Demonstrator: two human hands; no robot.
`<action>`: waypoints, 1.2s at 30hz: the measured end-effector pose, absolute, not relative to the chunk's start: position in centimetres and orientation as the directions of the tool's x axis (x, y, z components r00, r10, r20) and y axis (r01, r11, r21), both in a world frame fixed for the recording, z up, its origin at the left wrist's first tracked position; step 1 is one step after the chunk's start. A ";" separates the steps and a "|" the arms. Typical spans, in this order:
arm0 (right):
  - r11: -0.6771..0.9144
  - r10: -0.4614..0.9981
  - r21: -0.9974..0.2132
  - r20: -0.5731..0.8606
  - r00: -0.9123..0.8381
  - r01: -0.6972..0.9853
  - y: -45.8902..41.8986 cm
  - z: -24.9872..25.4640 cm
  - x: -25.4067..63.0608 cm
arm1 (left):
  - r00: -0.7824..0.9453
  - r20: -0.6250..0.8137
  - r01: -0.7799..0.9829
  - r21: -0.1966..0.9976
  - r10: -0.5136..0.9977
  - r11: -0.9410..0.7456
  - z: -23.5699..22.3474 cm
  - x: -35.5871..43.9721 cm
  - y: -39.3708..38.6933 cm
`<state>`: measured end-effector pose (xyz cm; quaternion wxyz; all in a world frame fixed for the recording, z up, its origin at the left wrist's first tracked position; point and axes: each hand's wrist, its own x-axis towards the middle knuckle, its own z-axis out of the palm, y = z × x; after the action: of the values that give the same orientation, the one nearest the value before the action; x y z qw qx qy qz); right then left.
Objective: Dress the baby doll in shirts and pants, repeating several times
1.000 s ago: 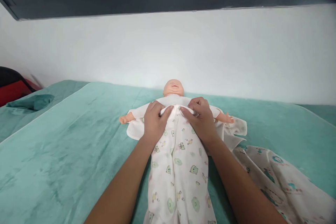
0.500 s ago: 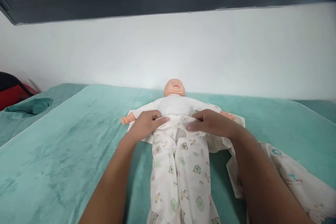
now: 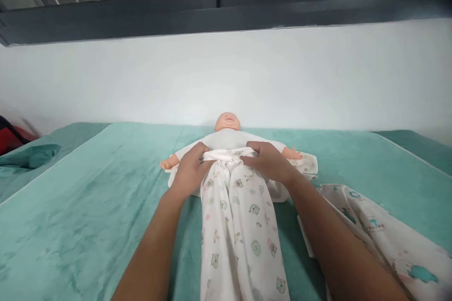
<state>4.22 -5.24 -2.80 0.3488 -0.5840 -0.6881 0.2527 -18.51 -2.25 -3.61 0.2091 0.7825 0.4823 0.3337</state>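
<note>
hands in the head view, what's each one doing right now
Left hand: closed on the waistband of the printed pants, at its left end.
Right hand: closed on the same waistband, at its right end.

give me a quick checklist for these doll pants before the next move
1. Left hand on the waistband: ok, gripping its left side
2. Right hand on the waistband: ok, gripping its right side
3. Doll on its back: ok, face up on the green cover
4. Waistband smooth: not ok, bunched between the hands
5. Feet inside the pants: cannot tell, the lower ends run out of the picture
6. Printed cloth clear of the right forearm: cannot tell, the forearm hides part of it
</note>
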 end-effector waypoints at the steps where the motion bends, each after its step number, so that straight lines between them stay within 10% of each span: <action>1: 0.179 0.972 -0.746 0.236 0.003 0.641 -5.1 -3.1 3.8 | 0.264 0.387 0.633 0.622 0.883 -0.461 -4.1 -18.2 -2.1; 5: 0.118 0.912 -0.671 0.365 0.189 0.732 -4.3 -4.3 2.8 | 0.182 0.457 0.714 0.547 0.871 -0.436 -5.2 -17.6 -1.6; 14: 0.167 0.970 -0.589 -0.047 -0.240 0.791 -5.7 -2.2 6.2 | 0.519 -0.199 0.700 0.658 0.831 -0.279 -2.1 -21.4 -1.9; 24: 0.095 0.983 -0.367 -0.112 -0.146 0.925 -5.5 -2.5 4.7 | 0.492 0.099 0.687 0.566 0.865 -0.456 -4.7 -20.6 -1.2; 36: -0.166 0.957 -0.465 0.135 0.255 0.869 -10.0 -8.5 1.8 | 0.021 0.250 0.893 0.432 0.968 -0.130 -9.5 -18.6 -5.0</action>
<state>1.79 -9.95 -8.54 0.2316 -0.7575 -0.6029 0.0950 -18.56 -5.03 -9.47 0.0767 0.7103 0.6549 0.2463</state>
